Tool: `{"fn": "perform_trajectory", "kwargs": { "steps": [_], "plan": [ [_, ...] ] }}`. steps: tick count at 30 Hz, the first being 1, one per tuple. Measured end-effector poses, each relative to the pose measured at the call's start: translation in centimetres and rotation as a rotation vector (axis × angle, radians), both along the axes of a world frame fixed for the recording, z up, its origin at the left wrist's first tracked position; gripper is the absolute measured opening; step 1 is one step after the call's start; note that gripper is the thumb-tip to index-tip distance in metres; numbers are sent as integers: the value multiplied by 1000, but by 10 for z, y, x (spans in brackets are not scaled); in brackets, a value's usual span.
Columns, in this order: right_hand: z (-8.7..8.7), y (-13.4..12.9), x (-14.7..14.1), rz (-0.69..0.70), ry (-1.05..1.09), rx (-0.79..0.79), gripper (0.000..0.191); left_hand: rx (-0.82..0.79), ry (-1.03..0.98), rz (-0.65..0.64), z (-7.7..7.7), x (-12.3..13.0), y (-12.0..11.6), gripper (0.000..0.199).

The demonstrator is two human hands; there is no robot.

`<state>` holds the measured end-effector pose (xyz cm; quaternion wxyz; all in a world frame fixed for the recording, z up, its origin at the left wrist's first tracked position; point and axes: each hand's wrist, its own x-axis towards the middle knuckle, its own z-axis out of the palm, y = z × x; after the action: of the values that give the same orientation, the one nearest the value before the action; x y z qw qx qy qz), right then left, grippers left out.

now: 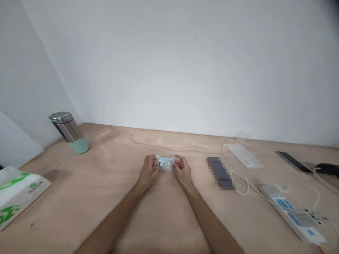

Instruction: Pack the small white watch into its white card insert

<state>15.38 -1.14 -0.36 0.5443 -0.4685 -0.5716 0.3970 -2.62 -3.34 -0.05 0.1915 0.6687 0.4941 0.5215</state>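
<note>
Between my two hands is a small see-through plastic packet (164,163) with a round, whitish, dial-like thing and a small dark mark on it or inside it. What exactly the round thing is, I cannot make out. My left hand (148,170) has its fingers curled on the packet's left end. At the other end, my right hand (183,170) pinches the right edge between thumb and fingers. Both forearms reach in from the bottom of the view, and the packet is just above or on the wooden table (164,218).
A steel and mint-green tumbler (69,133) stands at the back left, and a white-and-green paper pack (19,194) lies at the left edge. To the right are a pixelated phone (221,173), a flat plastic sleeve (245,157), a dark slab (293,162) and a power strip (293,215) with white cables.
</note>
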Motion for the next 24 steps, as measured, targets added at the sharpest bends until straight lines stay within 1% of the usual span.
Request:
{"fn": "perform_trajectory", "kwargs": {
  "steps": [2, 3, 6, 8, 10, 13, 18, 21, 24],
  "plan": [
    [-1, 0, -1, 5, 23, -16, 46, -23, 86, -11, 0, -1, 0, 23],
    [-2, 1, -1, 8, 25, -23, 46, -33, 141, -15, 0, -1, 0, 24],
    [-1, 0, 0, -10, -31, -31, 39, -50, 291, -35, -1, -3, 1, 27],
    [0, 0, 2, -25, -102, -17, 34, -62, 353, -34, -2, -3, 2, 24],
    [0, 0, 4, -13, -187, 11, 33, -68, 399, -13, -2, -4, 3, 20],
    [-3, 2, 5, 20, -307, 72, 34, -66, 436, 9, -2, -4, 4, 17],
    [-8, 6, 9, -5, -510, 209, 37, -83, 439, 24, 1, -4, 3, 18],
    [-10, 8, 14, 33, -564, 265, 37, -79, 439, 23, 0, -4, 3, 19],
    [-9, 9, 19, 91, -587, 284, 36, -75, 433, 13, -1, -5, 3, 20]
  ]
}}
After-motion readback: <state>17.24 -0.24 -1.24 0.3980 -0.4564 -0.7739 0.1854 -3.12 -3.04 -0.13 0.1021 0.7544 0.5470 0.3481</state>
